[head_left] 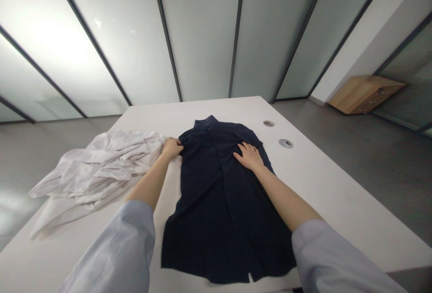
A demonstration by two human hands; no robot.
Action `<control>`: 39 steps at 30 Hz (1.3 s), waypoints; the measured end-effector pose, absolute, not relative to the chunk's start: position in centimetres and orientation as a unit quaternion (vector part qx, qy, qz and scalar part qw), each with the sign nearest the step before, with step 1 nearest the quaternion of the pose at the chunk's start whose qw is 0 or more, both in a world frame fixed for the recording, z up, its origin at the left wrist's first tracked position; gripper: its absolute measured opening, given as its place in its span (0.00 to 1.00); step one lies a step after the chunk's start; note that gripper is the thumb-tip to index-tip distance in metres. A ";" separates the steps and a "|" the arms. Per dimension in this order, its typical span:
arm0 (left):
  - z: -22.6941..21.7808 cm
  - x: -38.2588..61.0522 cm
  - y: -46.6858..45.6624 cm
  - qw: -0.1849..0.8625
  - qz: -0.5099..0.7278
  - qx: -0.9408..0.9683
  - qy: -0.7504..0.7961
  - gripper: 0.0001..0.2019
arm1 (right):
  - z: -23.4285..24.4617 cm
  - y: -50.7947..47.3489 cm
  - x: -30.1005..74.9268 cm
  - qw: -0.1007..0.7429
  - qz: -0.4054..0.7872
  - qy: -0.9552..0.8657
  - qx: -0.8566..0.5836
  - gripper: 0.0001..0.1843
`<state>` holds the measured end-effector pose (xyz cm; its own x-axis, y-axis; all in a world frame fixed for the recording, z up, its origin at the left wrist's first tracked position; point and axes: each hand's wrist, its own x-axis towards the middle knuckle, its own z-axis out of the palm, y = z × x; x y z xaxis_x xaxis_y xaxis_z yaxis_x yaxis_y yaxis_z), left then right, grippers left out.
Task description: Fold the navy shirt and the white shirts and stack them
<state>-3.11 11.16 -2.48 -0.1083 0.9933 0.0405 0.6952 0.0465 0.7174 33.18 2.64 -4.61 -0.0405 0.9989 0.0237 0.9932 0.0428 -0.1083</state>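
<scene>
A dark navy shirt lies front side up on the white table, its collar at the far end and its hem towards me. The button placket runs down its middle. At the shirt's left edge, near the shoulder, my left hand has its fingers closed on the dark cloth. My right hand rests flat on the right chest side, fingers spread and palm down. The shirt's sleeves are mostly out of sight.
Crumpled white cloth lies in a heap on the left of the white table, close to my left hand. Two round cable grommets sit in the tabletop at right. Beyond are frosted glass panels and a wooden cabinet on the floor.
</scene>
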 end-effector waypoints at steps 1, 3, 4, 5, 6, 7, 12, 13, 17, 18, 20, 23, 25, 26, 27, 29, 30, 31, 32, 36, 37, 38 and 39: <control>-2.2 -3.0 11.3 0.254 0.314 0.626 0.667 0.04 | -4.6 2.6 33.2 0.047 0.031 -0.721 -0.691 0.36; -1.5 -2.9 11.6 0.289 0.361 0.611 0.643 0.06 | -4.6 2.6 33.2 0.049 0.031 -0.722 -0.690 0.35; -1.1 -2.8 11.7 0.313 0.393 0.591 0.631 0.08 | -4.6 2.5 33.2 0.050 0.030 -0.722 -0.689 0.35; -0.7 -2.8 11.8 0.340 0.426 0.568 0.616 0.10 | -4.6 2.5 33.2 0.051 0.029 -0.723 -0.689 0.36; -0.3 -2.8 11.8 0.370 0.455 0.547 0.598 0.12 | -4.6 2.5 33.1 0.052 0.028 -0.723 -0.688 0.36; 0.1 -2.9 11.8 0.401 0.473 0.531 0.577 0.14 | -4.6 2.5 33.1 0.051 0.027 -0.723 -0.688 0.36; 2.9 -3.5 11.6 0.518 0.397 0.580 0.487 0.27 | -4.6 2.5 33.1 0.050 0.028 -0.722 -0.689 0.36; 3.5 -3.7 11.7 0.514 0.367 0.602 0.488 0.30 | -4.6 2.5 33.1 0.051 0.028 -0.722 -0.689 0.35; 6.1 -4.2 12.6 0.294 0.243 0.677 0.630 0.32 | -4.6 2.5 33.0 0.061 0.018 -0.724 -0.686 0.35; 6.6 -4.2 12.5 0.196 0.224 0.679 0.670 0.30 | -4.6 2.5 33.0 0.063 0.017 -0.725 -0.686 0.35; 7.0 -3.6 11.9 0.017 0.216 0.679 0.702 0.27 | -4.6 2.4 33.0 0.063 0.016 -0.725 -0.686 0.34; 6.0 -1.4 9.7 -0.093 0.216 0.730 0.642 0.24 | -4.5 2.5 32.9 0.058 0.019 -0.725 -0.687 0.35; 4.3 0.6 8.1 -0.075 0.180 0.778 0.597 0.22 | -4.5 2.5 32.9 0.049 0.024 -0.725 -0.687 0.35; 3.2 1.6 7.4 -0.061 0.162 0.793 0.584 0.23 | -4.6 2.6 32.9 0.044 0.027 -0.725 -0.687 0.36; 2.1 2.5 6.8 -0.047 0.144 0.806 0.572 0.24 | -4.6 2.6 32.9 0.038 0.029 -0.727 -0.685 0.36; -0.2 4.0 5.8 -0.015 0.105 0.820 0.563 0.28 | -4.7 2.6 33.0 0.026 0.031 -0.732 -0.680 0.37; -1.3 4.5 5.3 0.004 0.082 0.820 0.566 0.30 | -4.7 2.6 33.0 0.020 0.031 -0.736 -0.676 0.38; -2.1 4.9 4.9 0.022 0.059 0.820 0.569 0.32 | -4.8 2.4 33.0 0.013 0.032 -0.740 -0.672 0.38; -2.9 5.1 4.4 0.037 0.039 0.817 0.574 0.33 | -4.9 2.2 32.9 0.006 0.034 -0.742 -0.669 0.38; -4.3 5.0 2.3 0.036 -0.003 0.799 0.601 0.35 | -4.6 1.0 32.2 -0.025 0.036 -0.736 -0.676 0.38; -4.4 4.9 1.6 0.028 -0.008 0.794 0.608 0.35 | -4.2 0.6 32.0 -0.033 0.032 -0.733 -0.678 0.38; -4.4 4.8 1.0 0.022 -0.014 0.789 0.613 0.35 | -3.8 0.4 31.8 -0.041 0.028 -0.733 -0.678 0.38; -4.2 4.8 0.3 0.018 -0.020 0.787 0.616 0.35 | -3.2 0.3 31.6 -0.047 0.026 -0.736 -0.674 0.37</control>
<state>4.79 0.32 -4.25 0.2390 0.9695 -0.0536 0.9710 -0.2392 0.0032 31.61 0.28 -3.24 -0.0860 0.9908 -0.1047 0.9957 0.0890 0.0251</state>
